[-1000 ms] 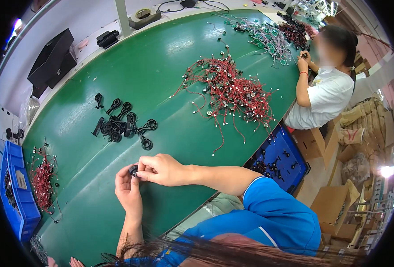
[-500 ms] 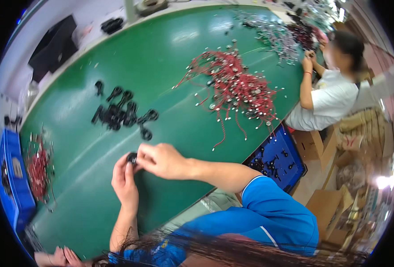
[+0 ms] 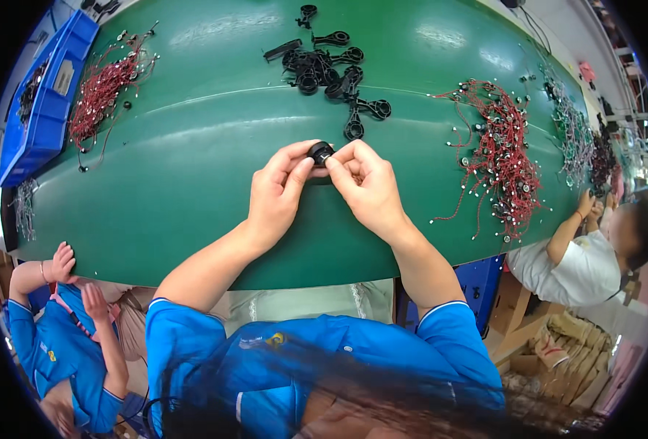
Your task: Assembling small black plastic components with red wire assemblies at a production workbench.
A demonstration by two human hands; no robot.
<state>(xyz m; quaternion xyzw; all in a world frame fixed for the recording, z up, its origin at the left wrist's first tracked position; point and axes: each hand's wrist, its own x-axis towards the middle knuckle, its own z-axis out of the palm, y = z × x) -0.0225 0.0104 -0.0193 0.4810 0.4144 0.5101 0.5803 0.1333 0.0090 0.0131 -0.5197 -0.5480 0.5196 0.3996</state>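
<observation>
Between my two hands, above the near middle of the green table (image 3: pixel 214 190), is a small black round plastic part (image 3: pixel 319 151) with a shiny spot inside its ring. My left hand (image 3: pixel 278 189) is closed, with thumb and fingers gripping the part's left side. At the right rim, the thumb and fingers of my right hand (image 3: pixel 370 189) pinch together on it. Fingers cover its lower side, so I cannot tell whether a smaller piece is in the pinch. Just beyond my hands lies a pile of black ring-headed plastic parts (image 3: pixel 311 71).
Red wires with small round ends (image 3: pixel 503 161) lie in a heap at right, with a smaller red wire bundle (image 3: pixel 106 99) at left beside a blue bin (image 3: pixel 49 102). Pale wires (image 3: pixel 572 135) lie far right. Co-workers sit on both sides; one's hand (image 3: pixel 63 262) touches the table edge.
My view has swung round, so the black pile now lies straight ahead and the left co-worker shows more fully. Both hands stay together at the black round part.
</observation>
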